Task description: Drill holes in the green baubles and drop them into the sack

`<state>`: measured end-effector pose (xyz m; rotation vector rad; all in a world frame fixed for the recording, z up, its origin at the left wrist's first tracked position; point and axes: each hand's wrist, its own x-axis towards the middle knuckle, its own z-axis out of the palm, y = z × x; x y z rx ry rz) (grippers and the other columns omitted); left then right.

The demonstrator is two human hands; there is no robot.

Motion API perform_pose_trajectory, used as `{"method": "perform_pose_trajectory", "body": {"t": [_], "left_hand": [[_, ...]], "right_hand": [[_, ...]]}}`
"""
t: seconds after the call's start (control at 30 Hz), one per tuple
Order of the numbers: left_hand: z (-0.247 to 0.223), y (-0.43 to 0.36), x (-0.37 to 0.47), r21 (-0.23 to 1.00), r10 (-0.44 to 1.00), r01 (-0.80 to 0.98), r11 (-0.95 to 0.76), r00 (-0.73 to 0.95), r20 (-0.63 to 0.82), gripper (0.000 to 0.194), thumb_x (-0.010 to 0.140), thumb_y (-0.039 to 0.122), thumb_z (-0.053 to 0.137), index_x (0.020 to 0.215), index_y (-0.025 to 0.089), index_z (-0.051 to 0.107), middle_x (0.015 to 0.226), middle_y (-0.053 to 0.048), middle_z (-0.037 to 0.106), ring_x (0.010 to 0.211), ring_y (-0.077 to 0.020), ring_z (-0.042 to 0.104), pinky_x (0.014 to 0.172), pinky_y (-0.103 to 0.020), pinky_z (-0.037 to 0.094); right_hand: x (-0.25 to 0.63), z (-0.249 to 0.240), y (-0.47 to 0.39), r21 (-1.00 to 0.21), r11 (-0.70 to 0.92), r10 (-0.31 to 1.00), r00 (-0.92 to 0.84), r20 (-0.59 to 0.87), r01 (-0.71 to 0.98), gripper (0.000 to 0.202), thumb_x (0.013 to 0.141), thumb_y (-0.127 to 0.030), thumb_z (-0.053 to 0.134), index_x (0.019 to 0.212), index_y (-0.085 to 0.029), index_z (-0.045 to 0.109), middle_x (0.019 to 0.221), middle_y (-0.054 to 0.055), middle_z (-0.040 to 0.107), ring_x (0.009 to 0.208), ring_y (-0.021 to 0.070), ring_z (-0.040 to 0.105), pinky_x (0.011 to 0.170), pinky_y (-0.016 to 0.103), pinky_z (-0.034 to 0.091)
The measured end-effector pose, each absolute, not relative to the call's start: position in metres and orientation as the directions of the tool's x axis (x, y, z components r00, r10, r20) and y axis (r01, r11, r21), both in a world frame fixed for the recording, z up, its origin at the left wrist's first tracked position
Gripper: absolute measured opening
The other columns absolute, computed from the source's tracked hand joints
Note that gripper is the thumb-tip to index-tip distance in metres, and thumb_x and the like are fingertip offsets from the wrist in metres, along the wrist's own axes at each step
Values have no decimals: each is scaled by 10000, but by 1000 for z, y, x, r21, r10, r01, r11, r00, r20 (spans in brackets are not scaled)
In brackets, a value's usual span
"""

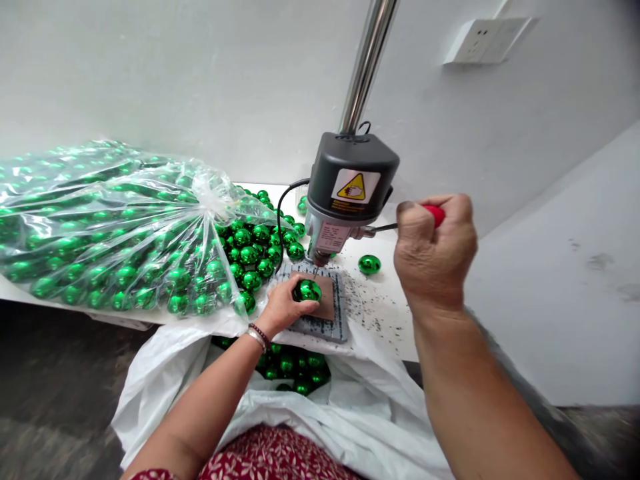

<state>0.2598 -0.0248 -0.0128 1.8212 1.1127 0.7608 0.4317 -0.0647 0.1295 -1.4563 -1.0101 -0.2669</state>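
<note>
My left hand (286,305) grips a shiny green ball (309,290) between thumb and fingers, over a brown pad (326,303) on the grey base (339,328) of a small drill press. Just above the ball is the bit under the dark drill head (353,177); whether it touches the ball I cannot tell. My right hand (435,253) is closed round the red knob (436,215) of the press's feed lever (385,228). Most of the knob is hidden by the fingers.
Left of the press lies a tied clear plastic bag (125,220) full of green balls, with loose balls (249,255) beside it. One ball (369,265) sits right of the press among dark shavings. A white sack (165,363) with balls hangs open below the table edge.
</note>
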Motion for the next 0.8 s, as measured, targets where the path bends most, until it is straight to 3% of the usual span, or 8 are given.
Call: {"method": "perform_pose_trajectory", "body": {"t": [0.2,0.3,0.37,0.47,0.53,0.6,0.7,0.8], "left_hand": [[-7,-44,215,824,774,430,-370,633,18,548,731,387,750,1237,206,643,1236,-82,700,1137,-264,630,1021,-380,453],[-1,-41,200,764,812,521,-381,583,7,558,797,408,698,1295,171,612,1340,-118,644,1197,-263,606,1036,-361,444],[4,-31,194,644,882,662,-382,470,40,466,871,351,604,1297,162,608,1324,-121,652,1172,-263,617,1011,-374,449],[12,-11,191,313,948,895,-319,301,105,396,886,230,515,1265,171,618,1284,-137,666,1165,-323,604,995,-480,411],[13,1,191,127,963,955,-268,261,65,373,852,227,546,1205,152,635,1234,-175,677,1154,-376,592,960,-531,393],[11,9,194,39,962,961,-273,273,-8,346,827,254,584,1145,133,645,1169,-200,694,1132,-397,596,934,-541,387],[7,12,198,21,954,955,-295,296,-56,361,809,264,608,1142,127,635,1119,-203,708,1092,-391,623,941,-547,374],[9,8,198,127,960,954,-272,278,-30,412,793,271,626,1181,131,620,1126,-197,706,1069,-382,637,947,-550,378]], "right_hand": [[428,131,-66,-751,120,449,639,624,650,171,784,-329,586,837,-175,532,758,-36,549,662,56,459,672,248,377],[428,131,-66,-762,97,455,653,606,640,169,779,-316,601,840,-174,533,759,-35,549,658,57,449,670,254,365],[428,131,-66,-761,104,454,650,610,641,171,779,-317,598,844,-174,533,773,-29,556,667,59,455,675,258,367],[428,130,-67,-752,122,453,638,623,648,186,771,-332,591,847,-174,529,787,-21,569,680,63,474,680,263,380],[428,129,-68,-749,132,454,632,628,650,201,763,-350,583,847,-176,526,786,-18,573,680,67,486,680,266,392],[428,127,-68,-744,147,450,626,637,652,221,753,-373,577,842,-179,523,782,-16,574,679,70,492,677,270,402],[428,126,-69,-727,164,438,611,659,666,248,747,-413,562,829,-183,516,769,-15,565,661,70,486,653,269,402],[428,125,-70,-711,179,430,596,678,680,264,750,-436,546,829,-186,513,765,-14,566,652,70,488,638,267,405]]}}
